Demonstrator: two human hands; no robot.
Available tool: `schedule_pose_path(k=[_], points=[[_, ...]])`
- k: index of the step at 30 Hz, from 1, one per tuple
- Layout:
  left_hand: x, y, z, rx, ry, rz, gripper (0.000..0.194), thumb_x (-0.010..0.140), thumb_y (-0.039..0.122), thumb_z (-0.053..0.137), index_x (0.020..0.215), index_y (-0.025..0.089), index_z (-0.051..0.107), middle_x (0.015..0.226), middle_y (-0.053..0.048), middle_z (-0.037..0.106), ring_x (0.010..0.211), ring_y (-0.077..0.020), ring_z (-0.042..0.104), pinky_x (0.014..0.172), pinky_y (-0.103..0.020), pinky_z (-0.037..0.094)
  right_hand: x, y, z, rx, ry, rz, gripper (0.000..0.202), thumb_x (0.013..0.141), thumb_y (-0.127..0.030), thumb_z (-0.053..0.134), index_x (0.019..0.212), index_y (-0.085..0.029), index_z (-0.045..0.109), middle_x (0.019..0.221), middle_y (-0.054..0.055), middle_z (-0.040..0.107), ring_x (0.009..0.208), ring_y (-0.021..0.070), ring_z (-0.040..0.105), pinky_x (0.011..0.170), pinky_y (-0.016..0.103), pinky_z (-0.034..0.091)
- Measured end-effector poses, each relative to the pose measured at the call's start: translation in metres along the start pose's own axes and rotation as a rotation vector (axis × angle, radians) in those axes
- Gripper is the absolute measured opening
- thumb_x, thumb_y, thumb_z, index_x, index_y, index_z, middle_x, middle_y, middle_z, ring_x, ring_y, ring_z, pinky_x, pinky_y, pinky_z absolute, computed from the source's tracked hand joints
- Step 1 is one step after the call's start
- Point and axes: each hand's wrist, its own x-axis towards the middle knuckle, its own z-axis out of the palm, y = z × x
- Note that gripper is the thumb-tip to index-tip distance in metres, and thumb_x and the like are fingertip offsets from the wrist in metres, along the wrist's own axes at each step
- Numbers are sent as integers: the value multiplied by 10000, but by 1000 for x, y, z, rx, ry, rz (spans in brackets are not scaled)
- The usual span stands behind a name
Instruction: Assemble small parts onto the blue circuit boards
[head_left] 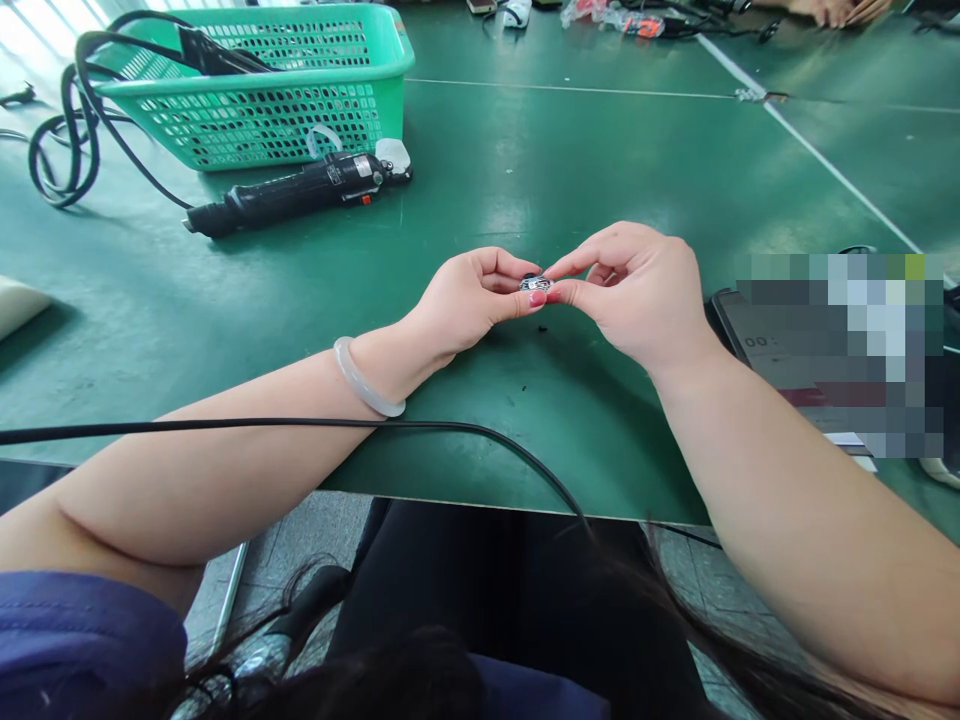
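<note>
A small round metallic part (535,285) with a dark patterned face is held above the green table (480,210). My left hand (469,295) pinches it between thumb and fingers, with the thumb lying across its near edge. From the other side, my right hand (637,285) pinches at the part's right edge, thumb and index fingertip together there. The fingertips cover much of the part, so its exact kind does not show. Just below it on the table lies a tiny dark bit (542,329), and a smaller speck lies nearer the front edge.
A green plastic basket (300,85) with black cables stands at the back left. Before it lies a black electric screwdriver (300,190). A black cable (285,424) crosses over my left forearm. A partly blurred dark device (772,340) lies right. Another person's hands (832,10) show far right.
</note>
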Motion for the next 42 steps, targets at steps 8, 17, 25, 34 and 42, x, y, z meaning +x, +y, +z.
schedule_pose_path(k=[8, 17, 25, 34, 42], points=[[0, 0, 0, 9, 19, 1, 334, 635, 170, 872, 867, 124, 636, 805, -38, 724, 862, -159, 712, 909, -348, 544, -1, -4, -1, -46, 33, -73, 35, 729, -300, 799, 754, -308, 775, 792, 24, 610, 738, 199, 560, 624, 380, 438], [0, -1, 1, -11, 18, -1, 313, 664, 168, 853, 874, 129, 624, 811, -36, 732, 875, -158, 717, 915, -344, 542, -2, -1, -3, -102, 34, -161, 37, 787, -350, 750, 798, -342, 784, 836, 40, 631, 830, 244, 591, 694, 422, 464], [0, 0, 1, 2, 27, -4, 302, 665, 153, 851, 866, 130, 627, 829, -45, 728, 878, -159, 707, 913, -349, 528, -3, -3, -3, -99, 37, -155, 55, 776, -307, 755, 805, -347, 779, 834, 34, 635, 835, 246, 596, 691, 418, 462], [2, -1, 1, 37, 147, -11, 194, 747, 92, 764, 879, 129, 627, 765, -10, 684, 710, -91, 631, 741, -271, 494, 4, 3, -18, -280, -327, 102, 76, 735, -311, 743, 772, -255, 780, 635, -12, 658, 598, 149, 565, 612, 328, 428], [1, 0, 3, 45, 153, -20, 167, 766, 92, 744, 860, 130, 612, 751, -2, 683, 682, -73, 608, 657, -239, 445, -1, 0, -4, -422, -520, 69, 97, 803, -245, 650, 793, -235, 746, 731, -8, 696, 665, 148, 592, 624, 298, 417]])
